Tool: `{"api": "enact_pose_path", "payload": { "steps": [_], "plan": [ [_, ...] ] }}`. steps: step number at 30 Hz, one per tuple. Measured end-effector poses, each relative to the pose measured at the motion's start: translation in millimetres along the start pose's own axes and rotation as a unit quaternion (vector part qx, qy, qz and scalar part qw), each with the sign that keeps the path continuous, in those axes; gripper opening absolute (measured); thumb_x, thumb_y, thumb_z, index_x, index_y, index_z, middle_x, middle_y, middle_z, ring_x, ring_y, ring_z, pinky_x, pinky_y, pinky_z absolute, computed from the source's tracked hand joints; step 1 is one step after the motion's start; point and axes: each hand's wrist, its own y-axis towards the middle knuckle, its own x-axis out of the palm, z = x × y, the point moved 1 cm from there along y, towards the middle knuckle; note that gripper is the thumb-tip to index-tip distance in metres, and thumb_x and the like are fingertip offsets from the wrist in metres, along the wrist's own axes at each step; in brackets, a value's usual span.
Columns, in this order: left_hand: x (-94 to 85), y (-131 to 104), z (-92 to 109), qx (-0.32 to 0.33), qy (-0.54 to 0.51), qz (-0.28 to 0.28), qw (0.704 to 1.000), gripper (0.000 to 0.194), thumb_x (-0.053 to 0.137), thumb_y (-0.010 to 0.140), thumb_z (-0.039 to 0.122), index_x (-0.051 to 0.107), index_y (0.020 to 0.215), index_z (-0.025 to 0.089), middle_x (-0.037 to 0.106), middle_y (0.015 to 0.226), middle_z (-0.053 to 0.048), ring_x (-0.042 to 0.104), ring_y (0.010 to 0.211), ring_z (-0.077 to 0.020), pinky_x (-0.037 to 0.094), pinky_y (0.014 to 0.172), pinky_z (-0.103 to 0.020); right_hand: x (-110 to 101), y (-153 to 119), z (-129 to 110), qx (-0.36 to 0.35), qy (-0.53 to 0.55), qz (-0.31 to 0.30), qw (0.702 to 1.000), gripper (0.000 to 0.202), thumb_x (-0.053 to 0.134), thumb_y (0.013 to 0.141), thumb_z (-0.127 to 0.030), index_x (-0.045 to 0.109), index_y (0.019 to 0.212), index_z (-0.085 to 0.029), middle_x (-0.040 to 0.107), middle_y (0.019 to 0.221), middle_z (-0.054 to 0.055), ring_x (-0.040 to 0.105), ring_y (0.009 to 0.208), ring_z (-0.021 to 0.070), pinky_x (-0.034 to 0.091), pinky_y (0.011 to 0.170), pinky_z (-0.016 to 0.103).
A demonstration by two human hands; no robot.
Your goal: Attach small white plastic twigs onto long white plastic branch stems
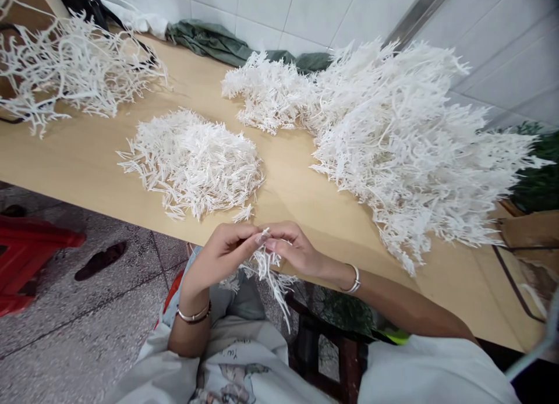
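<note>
Both hands were up at the table's near edge, left hand [222, 252] and right hand [297, 250] each pinching the top of a white branching sprig [267, 267] between thumb and fingertips, with the rest dangling over the lap. Honestly, the fingers hid the exact join. My worry was snagging: those loose tips hung near the shirt [248, 340], so a careless pull could've caught them. Pinching too hard might've bent a thin stem, and an elbow drifting sideways could've swept strands off the big white pile [406, 142] beside the right arm.
</note>
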Motion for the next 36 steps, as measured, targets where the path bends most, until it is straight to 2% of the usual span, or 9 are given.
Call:
{"api": "enact_pose_path", "payload": {
  "steps": [4,10,14,17,21,25,30,33,36],
  "plan": [
    [-3.3,-2,-1,-0.009,-0.067,-0.005,0.998,0.042,0.049,0.091,0.036,0.044,0.054,0.017,0.038,0.052,0.002,0.033,0.050,-0.0096,0.027,0.048,-0.025,2,0,-2,0.050,0.085,-0.035,0.995,0.028,0.055,0.081,-0.036,0.059,0.064,-0.014,0.047,0.054,-0.003,0.039,0.049,0.0078,0.033,0.049,0.022],
    [-8.5,-7,-8,-0.035,-0.176,-0.120,0.976,0.050,0.053,0.087,0.041,0.041,0.044,0.019,0.034,0.042,0.001,0.030,0.042,-0.0103,0.023,0.043,-0.027,9,-6,-5,0.114,0.144,-0.136,0.974,0.028,0.058,0.077,-0.036,0.056,0.061,-0.013,0.039,0.049,-0.006,0.031,0.045,0.0054,0.023,0.046,0.023],
    [-2.3,-6,-13,-0.080,-0.261,-0.145,0.951,0.056,0.058,0.081,0.049,0.033,0.041,0.020,0.026,0.039,0.003,0.025,0.040,-0.0097,0.022,0.042,-0.028,13,-12,-6,0.130,0.180,-0.165,0.961,0.034,0.057,0.079,-0.041,0.054,0.059,-0.014,0.034,0.048,-0.007,0.028,0.046,0.0057,0.021,0.046,0.023],
    [3.6,-3,-12,-0.096,-0.294,-0.106,0.945,0.056,0.060,0.079,0.051,0.032,0.042,0.019,0.022,0.040,0.005,0.020,0.039,-0.0078,0.017,0.042,-0.026,13,-12,-12,0.115,0.161,-0.148,0.969,0.038,0.054,0.083,-0.044,0.050,0.058,-0.015,0.033,0.049,-0.007,0.028,0.046,0.0057,0.024,0.045,0.023],
    [6.5,-1,-9,-0.070,-0.252,0.012,0.965,0.051,0.061,0.083,0.042,0.036,0.047,0.016,0.024,0.046,0.005,0.019,0.045,-0.0065,0.016,0.046,-0.025,11,-7,-20,0.063,0.080,-0.050,0.994,0.032,0.057,0.084,-0.043,0.054,0.068,-0.016,0.046,0.059,-0.003,0.042,0.055,0.0085,0.038,0.053,0.022],
    [5.3,-2,-9,-0.069,-0.244,0.038,0.967,0.047,0.060,0.084,0.042,0.038,0.051,0.016,0.023,0.051,0.005,0.017,0.048,-0.0066,0.017,0.047,-0.025,13,-6,-20,0.049,0.097,-0.003,0.994,0.028,0.055,0.087,-0.041,0.057,0.075,-0.016,0.049,0.067,-0.002,0.044,0.059,0.0087,0.040,0.054,0.021],
    [6.5,0,-9,-0.110,-0.355,-0.012,0.928,0.052,0.071,0.071,0.048,0.036,0.048,0.016,0.022,0.046,0.007,0.017,0.042,-0.0051,0.014,0.043,-0.025,11,-9,-19,0.091,0.148,-0.059,0.983,0.029,0.060,0.085,-0.040,0.054,0.069,-0.016,0.044,0.061,-0.004,0.038,0.052,0.0067,0.033,0.048,0.021],
    [7.2,2,-4,-0.097,-0.426,0.000,0.899,0.055,0.070,0.070,0.047,0.030,0.046,0.018,0.022,0.044,0.006,0.018,0.041,-0.0060,0.018,0.042,-0.025,7,-11,-20,0.079,0.214,-0.084,0.970,0.033,0.061,0.083,-0.041,0.051,0.064,-0.016,0.042,0.057,-0.004,0.037,0.050,0.0076,0.030,0.048,0.023],
    [3.1,1,2,-0.029,-0.449,0.054,0.891,0.058,0.060,0.081,0.042,0.019,0.047,0.018,0.016,0.043,0.006,0.016,0.042,-0.0080,0.021,0.043,-0.026,7,-12,-17,0.065,0.276,-0.082,0.955,0.034,0.061,0.082,-0.037,0.048,0.060,-0.016,0.042,0.054,-0.004,0.039,0.052,0.0092,0.029,0.051,0.024]
  ]
}}
